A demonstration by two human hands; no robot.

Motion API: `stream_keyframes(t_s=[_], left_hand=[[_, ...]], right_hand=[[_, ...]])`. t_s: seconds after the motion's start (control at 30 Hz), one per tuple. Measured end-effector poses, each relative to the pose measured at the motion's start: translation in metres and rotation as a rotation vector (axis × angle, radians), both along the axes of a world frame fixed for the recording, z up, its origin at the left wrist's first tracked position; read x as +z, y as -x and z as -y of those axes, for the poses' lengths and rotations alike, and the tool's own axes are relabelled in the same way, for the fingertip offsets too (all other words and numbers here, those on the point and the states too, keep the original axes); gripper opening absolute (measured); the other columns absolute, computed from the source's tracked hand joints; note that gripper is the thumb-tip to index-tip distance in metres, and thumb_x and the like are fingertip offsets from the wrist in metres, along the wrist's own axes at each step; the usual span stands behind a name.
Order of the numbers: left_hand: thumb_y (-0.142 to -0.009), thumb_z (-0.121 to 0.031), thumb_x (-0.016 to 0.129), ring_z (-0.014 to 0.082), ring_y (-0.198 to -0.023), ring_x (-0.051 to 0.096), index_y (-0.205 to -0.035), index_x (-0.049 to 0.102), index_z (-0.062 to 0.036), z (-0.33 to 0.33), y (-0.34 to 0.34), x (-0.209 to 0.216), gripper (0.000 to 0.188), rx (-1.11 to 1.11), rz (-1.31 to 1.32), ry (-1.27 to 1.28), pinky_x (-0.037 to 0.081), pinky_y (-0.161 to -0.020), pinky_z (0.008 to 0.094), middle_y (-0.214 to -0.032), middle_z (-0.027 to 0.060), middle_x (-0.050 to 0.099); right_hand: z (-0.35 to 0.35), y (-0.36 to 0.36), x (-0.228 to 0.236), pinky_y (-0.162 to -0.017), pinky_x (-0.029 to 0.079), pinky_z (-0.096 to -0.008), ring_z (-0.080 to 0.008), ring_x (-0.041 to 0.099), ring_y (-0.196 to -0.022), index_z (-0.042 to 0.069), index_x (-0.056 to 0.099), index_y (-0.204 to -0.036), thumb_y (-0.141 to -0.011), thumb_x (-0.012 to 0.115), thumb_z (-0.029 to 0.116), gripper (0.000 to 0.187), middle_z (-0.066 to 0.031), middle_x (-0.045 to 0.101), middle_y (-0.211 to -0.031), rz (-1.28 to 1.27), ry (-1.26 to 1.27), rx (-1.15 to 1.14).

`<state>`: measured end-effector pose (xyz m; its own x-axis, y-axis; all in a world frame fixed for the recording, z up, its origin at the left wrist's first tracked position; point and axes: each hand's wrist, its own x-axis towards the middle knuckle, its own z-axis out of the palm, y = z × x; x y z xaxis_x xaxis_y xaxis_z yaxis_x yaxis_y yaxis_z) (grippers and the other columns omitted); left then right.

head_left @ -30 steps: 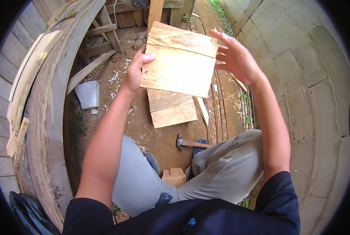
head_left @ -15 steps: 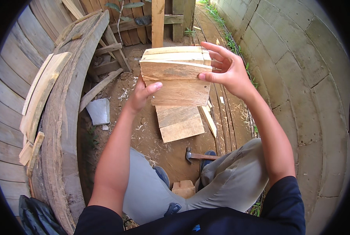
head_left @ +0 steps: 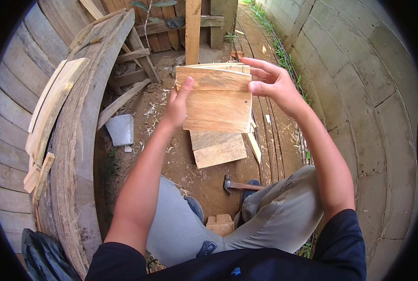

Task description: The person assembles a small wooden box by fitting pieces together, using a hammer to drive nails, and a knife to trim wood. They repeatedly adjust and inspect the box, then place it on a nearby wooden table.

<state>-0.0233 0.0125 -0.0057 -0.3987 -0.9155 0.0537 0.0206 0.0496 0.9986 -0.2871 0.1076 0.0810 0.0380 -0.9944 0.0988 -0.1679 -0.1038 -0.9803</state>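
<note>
A small box of pale, rough wooden boards (head_left: 217, 110) is held up in front of me, its plank face toward me and its top edge tilted slightly into view. A dark nail hole or nail head shows near the right edge of that face. My left hand (head_left: 177, 107) is closed on the box's left side, thumb pressed on the front board. At the upper right corner, my right hand (head_left: 280, 90) has its thumb against the edge and its fingers reaching behind the top; their tips are partly hidden. Below lie joined wooden boards (head_left: 220, 152) on the dirt.
A claw hammer (head_left: 241, 185) rests by my right shoe. Between my feet sits a wood block (head_left: 219, 225). A thick timber plank (head_left: 75, 140) carrying loose strips stands at left, near a pale stone slab (head_left: 120, 130). A block wall (head_left: 358, 93) runs along the right.
The box has tipped so its front face is more upright and less of its top shows. My left thumb has moved up the face; my right thumb has slid outward to the edge.
</note>
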Motion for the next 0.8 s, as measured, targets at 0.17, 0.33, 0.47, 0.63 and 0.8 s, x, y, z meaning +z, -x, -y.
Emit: stream_keyframes(t_s=[0.17,0.33,0.47,0.63,0.8], left_hand=[[-0.100,-0.071,0.046,0.0280,-0.134,0.052,-0.148,0.045,0.0056,0.010,-0.003,-0.008,0.090,-0.103,-0.078,-0.109,0.035,-0.117,0.0378,-0.143,0.0210,0.056],[-0.104,-0.065,0.040,0.0278,-0.142,0.045,-0.157,0.034,0.0011,0.000,0.005,0.003,0.085,-0.149,-0.077,-0.051,0.032,-0.120,0.0389,-0.154,0.0206,0.047],[-0.107,-0.062,0.035,0.0273,-0.149,0.036,-0.165,0.019,-0.0084,0.004,0.005,-0.001,0.081,-0.144,-0.061,0.046,0.027,-0.123,0.0396,-0.164,0.0179,0.034],[-0.108,-0.059,0.032,0.0269,-0.151,0.032,-0.166,0.016,-0.0136,0.005,0.000,0.000,0.075,-0.219,-0.042,-0.010,0.026,-0.124,0.0400,-0.166,0.0167,0.030],[-0.110,-0.054,0.032,0.0254,-0.151,0.032,-0.166,0.017,-0.0125,0.002,0.000,0.003,0.071,-0.223,-0.063,-0.002,0.024,-0.124,0.0389,-0.166,0.0144,0.031]], right_hand=[[-0.001,0.005,0.001,-0.094,0.060,-0.0403,-0.0234,0.065,-0.121,0.013,0.056,-0.147,-0.090,0.080,0.028,0.064,-0.0166,0.063,-0.139,0.083,-0.100,0.025],[-0.003,0.001,0.005,-0.092,0.061,-0.0404,-0.0209,0.067,-0.117,0.013,0.059,-0.145,-0.091,0.080,0.028,0.059,-0.0125,0.070,-0.128,-0.002,-0.125,-0.049],[-0.003,-0.001,0.005,-0.090,0.062,-0.0399,-0.0201,0.069,-0.114,0.013,0.060,-0.144,-0.091,0.080,0.027,0.058,-0.0112,0.074,-0.122,0.009,-0.150,-0.053],[-0.003,-0.002,0.001,-0.087,0.062,-0.0396,-0.0200,0.070,-0.110,0.013,0.061,-0.143,-0.089,0.081,0.025,0.059,-0.0106,0.075,-0.119,0.036,-0.167,-0.074],[-0.002,-0.002,-0.004,-0.084,0.064,-0.0389,-0.0203,0.070,-0.110,0.013,0.063,-0.141,-0.088,0.083,0.024,0.058,-0.0105,0.075,-0.117,0.040,-0.155,-0.091]])
